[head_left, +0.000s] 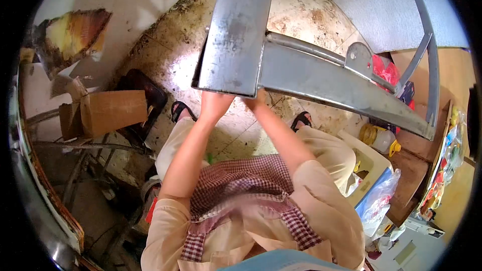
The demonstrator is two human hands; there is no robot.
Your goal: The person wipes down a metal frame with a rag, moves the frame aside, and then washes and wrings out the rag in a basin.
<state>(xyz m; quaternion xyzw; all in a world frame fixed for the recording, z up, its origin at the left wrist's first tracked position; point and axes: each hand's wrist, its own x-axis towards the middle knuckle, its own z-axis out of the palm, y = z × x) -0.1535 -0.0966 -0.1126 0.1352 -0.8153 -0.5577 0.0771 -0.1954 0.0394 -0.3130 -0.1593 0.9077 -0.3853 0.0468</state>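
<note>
A thick grey metal beam (233, 35) rises from the centre of the view toward the top edge. A tapering metal arm (326, 78) joins its right side, with a rounded plate (358, 57) that has holes standing on it. At the beam's lower end, my left hand (217, 101) reaches under the edge, its fingers hidden behind the metal. Close to its right, my right hand (255, 99) also goes under the beam's lower edge, and its fingers are hidden too. What either hand grips cannot be seen.
On the left, a cardboard box (118, 113) sits by a dark metal frame (90, 145). At right are a plastic bottle (376, 138), a pale bin (369, 163) and a plastic bag (379, 203). Dirty floor tiles (241, 135) lie between my sandalled feet.
</note>
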